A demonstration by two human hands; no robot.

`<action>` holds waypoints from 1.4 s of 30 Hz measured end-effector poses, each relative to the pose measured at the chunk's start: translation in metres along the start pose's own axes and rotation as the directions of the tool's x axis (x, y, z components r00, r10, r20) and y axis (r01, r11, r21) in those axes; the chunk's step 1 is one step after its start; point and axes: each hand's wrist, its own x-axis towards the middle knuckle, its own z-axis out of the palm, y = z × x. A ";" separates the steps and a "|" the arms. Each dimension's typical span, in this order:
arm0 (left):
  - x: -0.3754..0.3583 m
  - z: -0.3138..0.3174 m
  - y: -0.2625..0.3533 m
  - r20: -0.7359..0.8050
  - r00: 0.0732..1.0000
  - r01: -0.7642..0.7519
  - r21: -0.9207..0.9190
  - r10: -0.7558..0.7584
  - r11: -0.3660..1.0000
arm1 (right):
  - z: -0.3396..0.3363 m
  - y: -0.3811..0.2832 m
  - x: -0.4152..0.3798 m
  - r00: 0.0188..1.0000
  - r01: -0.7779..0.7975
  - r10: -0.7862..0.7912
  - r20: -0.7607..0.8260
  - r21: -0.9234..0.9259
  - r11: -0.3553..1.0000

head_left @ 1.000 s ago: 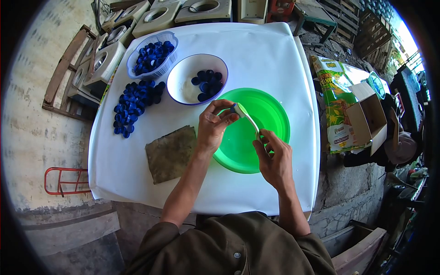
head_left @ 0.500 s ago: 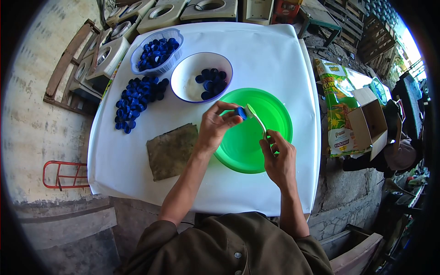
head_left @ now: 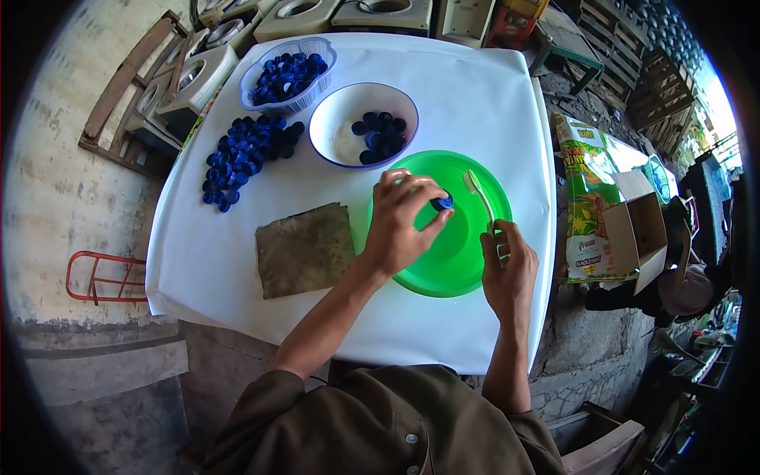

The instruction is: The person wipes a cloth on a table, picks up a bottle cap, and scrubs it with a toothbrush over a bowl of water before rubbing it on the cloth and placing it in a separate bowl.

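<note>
Over the left part of a green basin [head_left: 443,277], my left hand [head_left: 402,222] pinches a blue bottle cap [head_left: 443,202] between thumb and fingers. My right hand [head_left: 509,269] grips the handle of a toothbrush [head_left: 481,198] at the basin's right rim, bristles pointing up and away. Brush and cap are apart. Behind the basin stands a white bowl [head_left: 332,131] with a blue rim, several blue caps [head_left: 384,136] lying in its right side. Further left, a pile of blue caps [head_left: 241,154] lies on the table below a light-blue plastic basket [head_left: 313,96] full of more caps.
A brown, stained flat piece [head_left: 305,252] lies on the white-covered table [head_left: 222,273] left of my forearm. Right of the table are a printed sack [head_left: 582,198] and an open cardboard box [head_left: 636,226], with a person [head_left: 685,289] beside them. A red metal frame [head_left: 107,277] stands at left.
My left hand has turned over and tilted the cap downward, away from the brush. My right hand has shifted right with the toothbrush, widening the gap. The camera view has shifted slightly.
</note>
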 end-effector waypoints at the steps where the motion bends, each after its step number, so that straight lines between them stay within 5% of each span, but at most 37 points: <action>1: -0.005 0.004 -0.001 0.092 0.995 0.039 0.109 -0.049 0.993 | 0.002 0.003 0.000 1.000 0.028 -0.028 0.000 -0.033 0.999; 2: -0.010 0.009 -0.004 0.176 0.978 0.070 0.220 -0.110 0.973 | 0.002 0.003 0.000 0.999 0.047 -0.047 -0.002 -0.060 0.997; 6: -0.013 0.010 0.002 0.165 0.980 0.101 0.056 -0.110 0.993 | 0.003 0.000 0.003 0.999 0.055 -0.054 0.009 -0.105 0.993; 10: -0.024 0.014 -0.006 0.328 0.934 0.115 0.100 -0.141 0.988 | 0.005 0.002 0.001 0.999 0.033 -0.030 0.038 -0.087 0.996; 12: -0.023 0.015 -0.005 0.218 0.974 0.073 -0.028 -0.065 0.997 | 0.006 0.004 0.004 0.999 0.014 -0.011 0.045 -0.066 0.998; 15: -0.023 0.008 -0.008 0.450 0.885 0.091 0.084 -0.119 0.992 | 0.005 0.005 0.004 0.997 -0.030 0.035 0.076 -0.057 0.998; 18: -0.002 -0.006 -0.013 0.316 0.945 0.196 -0.333 -0.086 0.922 | 0.003 0.011 0.007 0.996 -0.044 0.047 0.081 -0.040 0.998; 22: 0.032 -0.017 -0.063 -0.063 0.982 0.158 -0.250 -0.179 0.955 | 0.000 0.011 0.008 0.997 -0.005 0.009 0.073 -0.055 0.998; 24: 0.050 -0.016 -0.093 -0.067 0.942 0.302 -0.248 -0.328 0.920 | 0.002 0.013 0.007 0.998 -0.002 0.004 0.070 -0.027 1.000; 25: 0.057 -0.011 -0.116 -0.119 0.978 0.163 -0.072 -0.171 0.984 | 0.002 0.012 0.007 0.994 -0.007 0.011 0.105 -0.037 0.999; 26: 0.064 -0.011 -0.124 -0.089 0.980 0.177 0.005 -0.176 0.984 | 0.004 0.011 0.008 0.993 -0.002 0.004 0.120 -0.022 1.000; 36: 0.107 0.042 -0.187 0.135 0.975 0.168 0.091 -0.179 0.982 | 0.016 0.004 0.006 0.973 -0.018 0.007 0.229 0.049 0.999; 39: 0.098 0.036 -0.175 0.063 0.993 0.083 0.190 -0.097 0.978 | 0.016 0.002 0.007 0.968 -0.012 0.003 0.251 0.038 0.999; 42: 0.088 0.011 -0.161 -0.128 0.991 0.056 0.050 -0.049 0.997 | 0.014 0.007 0.008 0.964 -0.054 0.045 0.263 0.029 0.998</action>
